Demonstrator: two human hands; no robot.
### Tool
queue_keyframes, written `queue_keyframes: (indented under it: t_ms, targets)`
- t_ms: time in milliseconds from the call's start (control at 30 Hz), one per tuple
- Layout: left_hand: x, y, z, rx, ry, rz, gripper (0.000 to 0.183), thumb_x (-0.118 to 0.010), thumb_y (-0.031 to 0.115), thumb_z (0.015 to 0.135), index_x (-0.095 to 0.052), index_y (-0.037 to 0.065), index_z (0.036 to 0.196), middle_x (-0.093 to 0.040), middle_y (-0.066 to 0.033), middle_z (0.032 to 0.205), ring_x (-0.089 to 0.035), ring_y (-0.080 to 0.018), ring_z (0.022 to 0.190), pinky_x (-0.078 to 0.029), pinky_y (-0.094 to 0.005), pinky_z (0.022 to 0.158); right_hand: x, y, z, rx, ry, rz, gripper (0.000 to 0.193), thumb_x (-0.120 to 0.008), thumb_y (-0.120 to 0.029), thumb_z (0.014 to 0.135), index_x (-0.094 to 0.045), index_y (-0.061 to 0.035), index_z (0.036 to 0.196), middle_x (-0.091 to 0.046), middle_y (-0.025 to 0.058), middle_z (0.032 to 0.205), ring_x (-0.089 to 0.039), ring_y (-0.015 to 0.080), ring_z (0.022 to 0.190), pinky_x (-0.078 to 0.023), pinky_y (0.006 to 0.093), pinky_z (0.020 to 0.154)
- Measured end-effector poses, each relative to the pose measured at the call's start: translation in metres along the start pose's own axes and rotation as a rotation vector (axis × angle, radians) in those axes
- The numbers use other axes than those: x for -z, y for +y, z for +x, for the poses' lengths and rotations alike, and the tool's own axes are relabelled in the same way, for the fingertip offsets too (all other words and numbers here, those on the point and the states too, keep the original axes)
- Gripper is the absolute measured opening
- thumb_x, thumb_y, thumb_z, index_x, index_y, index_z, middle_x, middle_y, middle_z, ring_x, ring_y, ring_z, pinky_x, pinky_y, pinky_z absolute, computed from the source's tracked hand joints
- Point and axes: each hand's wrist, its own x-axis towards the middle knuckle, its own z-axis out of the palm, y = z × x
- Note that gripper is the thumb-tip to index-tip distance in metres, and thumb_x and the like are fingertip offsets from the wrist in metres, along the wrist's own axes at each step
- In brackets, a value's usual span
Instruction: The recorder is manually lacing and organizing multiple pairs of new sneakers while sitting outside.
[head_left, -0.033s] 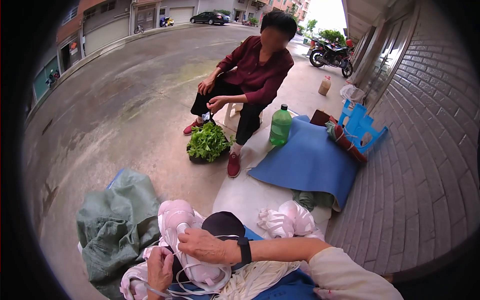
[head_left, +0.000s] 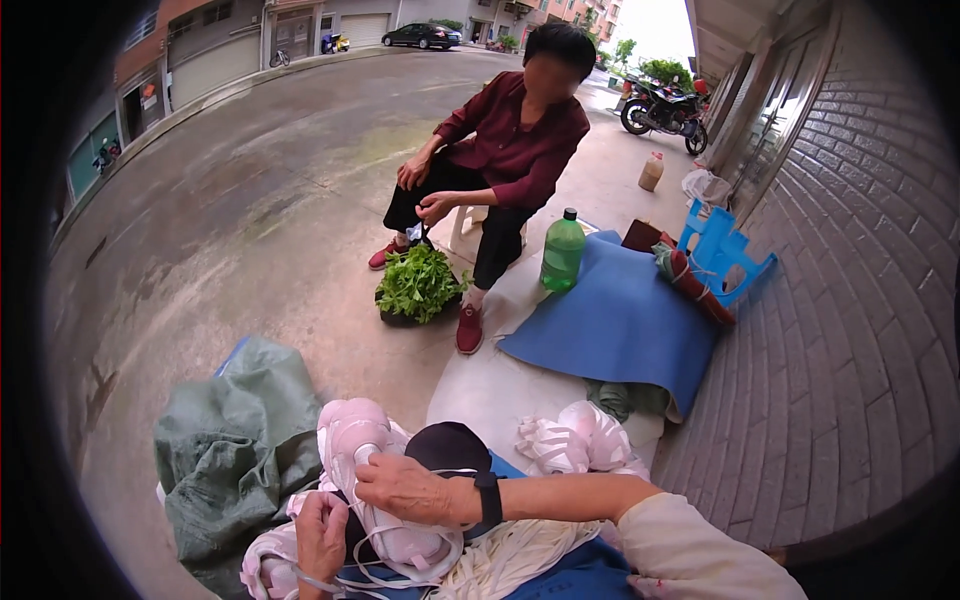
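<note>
A pink-and-white sneaker (head_left: 408,541) lies in front of me, its pale pink sole end (head_left: 352,420) pointing away. My right hand (head_left: 412,492), with a dark band at the wrist, bends over the shoe's lacing area, fingers pinched on a white shoelace; its fingertips are partly hidden. Left of the shoe, my left hand (head_left: 322,534) is closed in a pinch with a lace at the fingertips. Loose lace loops curve around the sneaker. A bundle of cream laces (head_left: 510,560) lies on blue cloth beneath my right forearm. Another pink-and-white sneaker (head_left: 268,562) is beside my left hand.
More pale sneakers (head_left: 575,440) lie ahead to the right, near a blue mat (head_left: 610,320) and a green bottle (head_left: 563,252). A green sack (head_left: 235,440) slumps at left. A seated person (head_left: 510,140) faces me behind leafy greens (head_left: 418,283). A brick wall (head_left: 830,350) runs along the right.
</note>
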Motion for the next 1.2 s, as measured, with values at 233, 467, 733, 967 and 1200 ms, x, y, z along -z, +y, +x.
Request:
queue_keyframes:
  t_ms: [233,467,733,967,1200]
  targets:
    - [0.014,0.000,-0.010,0.138,0.345,-0.678,0.018,-0.047,0.011,0.097,-0.057,0.000,0.106,-0.060,-0.0030,0.076,-0.048,-0.0047,0.052,-0.037,-0.0185,0.047,0.052,-0.064,0.021,-0.146,-0.235,0.968,0.009,-0.049,-0.010,0.092,-0.046,-0.0008,0.091,-0.050,0.0179,0.075,-0.051,0.0342,0.069,-0.042,0.0410,0.065]
    - [0.000,0.040,-0.015,0.074,0.212,-0.906,0.035,-0.052,0.009,0.095,-0.044,-0.004,0.126,-0.064,-0.0153,0.099,-0.061,-0.0109,0.055,-0.052,-0.0198,0.051,0.064,-0.024,-0.004,-0.726,-0.224,1.075,0.014,-0.053,-0.013,0.092,-0.062,-0.0010,0.091,-0.056,-0.0009,0.070,-0.051,0.0051,0.057,-0.043,0.0213,0.052]
    - [-0.021,0.030,-0.037,0.264,0.187,-1.049,0.030,-0.054,0.009,0.093,-0.048,-0.002,0.121,-0.063,-0.0127,0.099,-0.064,-0.0123,0.066,-0.054,-0.0231,0.057,0.036,-0.030,0.000,-0.790,-0.171,1.078,0.020,-0.057,-0.019,0.094,-0.064,-0.0003,0.091,-0.059,-0.0011,0.070,-0.055,0.0024,0.057,-0.045,0.0187,0.047]
    - [-0.026,0.038,-0.040,0.223,0.143,-1.140,0.028,-0.058,0.014,0.095,-0.051,-0.002,0.116,-0.066,-0.0120,0.096,-0.063,-0.0104,0.069,-0.052,-0.0205,0.060,0.029,-0.030,-0.004,-0.839,-0.085,1.274,0.020,-0.059,-0.019,0.094,-0.064,-0.0001,0.091,-0.057,-0.0022,0.067,-0.053,0.0021,0.056,-0.044,0.0179,0.047]
    - [-0.034,0.035,-0.037,0.179,0.220,-0.948,0.026,-0.060,0.016,0.094,-0.053,-0.002,0.111,-0.067,-0.0114,0.092,-0.062,-0.0088,0.067,-0.051,-0.0193,0.056,0.024,-0.028,-0.007,-0.825,-0.122,1.236,0.019,-0.059,-0.018,0.094,-0.066,-0.0001,0.096,-0.057,-0.0023,0.065,-0.052,0.0017,0.057,-0.044,0.0172,0.049]
